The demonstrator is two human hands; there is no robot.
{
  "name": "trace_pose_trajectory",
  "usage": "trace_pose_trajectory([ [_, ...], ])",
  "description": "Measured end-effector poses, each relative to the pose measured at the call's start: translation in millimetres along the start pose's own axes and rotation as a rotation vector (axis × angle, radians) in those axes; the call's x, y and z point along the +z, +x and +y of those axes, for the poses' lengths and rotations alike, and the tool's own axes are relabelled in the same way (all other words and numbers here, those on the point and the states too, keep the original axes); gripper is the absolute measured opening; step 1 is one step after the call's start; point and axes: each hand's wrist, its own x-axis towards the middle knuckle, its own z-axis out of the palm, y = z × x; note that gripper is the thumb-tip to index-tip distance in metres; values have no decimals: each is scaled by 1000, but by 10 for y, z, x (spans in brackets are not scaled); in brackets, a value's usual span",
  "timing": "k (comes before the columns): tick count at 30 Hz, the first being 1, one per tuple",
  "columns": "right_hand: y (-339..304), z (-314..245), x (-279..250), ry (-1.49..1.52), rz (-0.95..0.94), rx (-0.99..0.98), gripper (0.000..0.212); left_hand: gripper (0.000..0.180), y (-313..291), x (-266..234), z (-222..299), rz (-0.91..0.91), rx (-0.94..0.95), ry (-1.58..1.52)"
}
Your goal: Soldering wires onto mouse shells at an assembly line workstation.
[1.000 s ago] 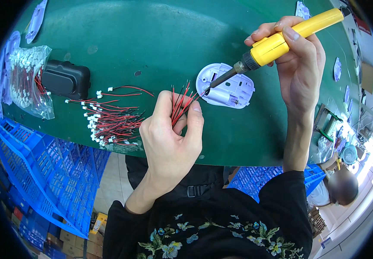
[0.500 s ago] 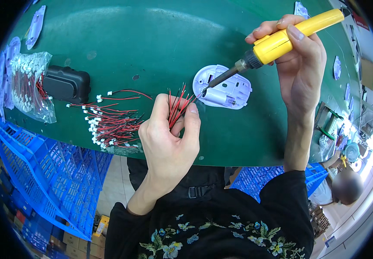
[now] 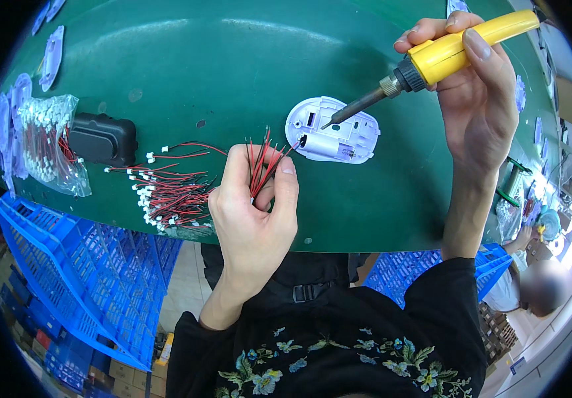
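In my right hand (image 3: 475,99) is a yellow soldering iron (image 3: 445,58), gripped by its handle. Its dark tip hovers over, or just touches, a white oval plastic shell (image 3: 365,132) lying on the table; which of the two I cannot tell. My left hand (image 3: 253,199) pinches a bunch of red and black wires (image 3: 259,169) left of the shell. One wire reaches from those fingers to the dark spot at the shell's left end, by its rounded compartment. Beside my left hand lies a heap of similar wires (image 3: 176,196) with white connectors.
A black plastic case (image 3: 104,139) and a clear bag of connector wires (image 3: 51,142) lie at the left, near more pale shells (image 3: 51,58). Blue crates (image 3: 80,265) stand below the green table (image 3: 233,79). Another person (image 3: 508,288) is at the far right, near a green-ended spool (image 3: 513,182).
The soldering iron has moved right, its tip lifting from the wire spot toward the shell's middle. My left hand keeps its pinch on the wires, and the view has shifted slightly.
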Motion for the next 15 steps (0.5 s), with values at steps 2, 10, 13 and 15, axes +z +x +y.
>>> trace_pose_trajectory([
  [2,-25,-8,267,59,100,-36,30,13,-10,-1,-4,-13,-17,-36],
  [10,-29,-207,339,124,213,-11,31,12,-125,-96,-100,-27,32,-151],
  [13,-7,-211,336,59,212,-12,33,14,-131,-171,-9,31,-4,-182],
  [15,-17,-242,312,10,154,-10,35,14,-101,-243,-26,-28,-30,-230],
])
